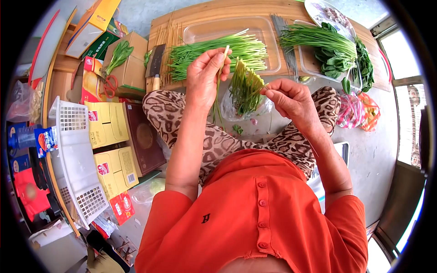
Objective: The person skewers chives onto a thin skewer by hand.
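Observation:
My left hand (207, 75) is raised at the centre, thumb and fingers pinched round a few green chive stalks that hang down. To its right, my right hand (291, 100) pinches the end of a thin skewer at the edge of a row of threaded chives (247, 86). The row hangs above a clear plastic bag (236, 109). Behind my hands, a pile of long chives (182, 59) lies in and beside a clear plastic tray (218, 27) on the wooden table (168, 18).
A knife (156, 63) and bamboo skewers lie at the table's left. Metal skewers (286, 45), more chives and leafy greens (330, 59) are at the right. White baskets (75, 159) and boxes (109, 125) stand left; bags (359, 111) sit on the right floor.

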{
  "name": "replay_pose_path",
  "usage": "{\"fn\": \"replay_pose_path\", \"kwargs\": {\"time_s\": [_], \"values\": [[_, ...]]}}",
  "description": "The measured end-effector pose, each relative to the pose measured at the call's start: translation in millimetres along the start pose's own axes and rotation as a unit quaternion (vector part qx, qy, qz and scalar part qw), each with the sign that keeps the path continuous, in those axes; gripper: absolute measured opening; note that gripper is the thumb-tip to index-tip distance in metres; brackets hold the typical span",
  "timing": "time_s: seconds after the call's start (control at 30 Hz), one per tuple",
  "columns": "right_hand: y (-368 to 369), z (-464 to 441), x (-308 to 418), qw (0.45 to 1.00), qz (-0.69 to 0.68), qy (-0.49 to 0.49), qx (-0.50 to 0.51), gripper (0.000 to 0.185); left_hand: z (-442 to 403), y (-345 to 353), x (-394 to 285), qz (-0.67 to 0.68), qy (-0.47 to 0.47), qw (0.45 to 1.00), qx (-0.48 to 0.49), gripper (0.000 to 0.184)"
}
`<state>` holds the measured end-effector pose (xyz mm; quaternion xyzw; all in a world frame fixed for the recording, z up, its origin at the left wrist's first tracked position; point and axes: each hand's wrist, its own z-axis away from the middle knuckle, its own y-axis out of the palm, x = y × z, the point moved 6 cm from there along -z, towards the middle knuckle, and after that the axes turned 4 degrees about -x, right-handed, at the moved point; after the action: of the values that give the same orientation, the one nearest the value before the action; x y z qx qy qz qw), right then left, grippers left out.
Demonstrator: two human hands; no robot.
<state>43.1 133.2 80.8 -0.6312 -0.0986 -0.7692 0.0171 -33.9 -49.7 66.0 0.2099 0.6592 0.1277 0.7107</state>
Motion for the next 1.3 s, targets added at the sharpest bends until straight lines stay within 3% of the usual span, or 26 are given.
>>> {"fn": "replay_pose_path", "kwargs": {"time_s": [0.73, 1.3], "values": [[0, 4, 3, 0.999, 0.031, 0.001, 0.007, 0.018, -1, -5, -1, 0.011, -0.003, 1.000, 0.010, 0.016], [2, 9, 10, 0.999, 0.032, 0.002, 0.008, 0.016, -1, -7, -5, 0.025, -0.088, 0.992, 0.089, 0.018]]}}
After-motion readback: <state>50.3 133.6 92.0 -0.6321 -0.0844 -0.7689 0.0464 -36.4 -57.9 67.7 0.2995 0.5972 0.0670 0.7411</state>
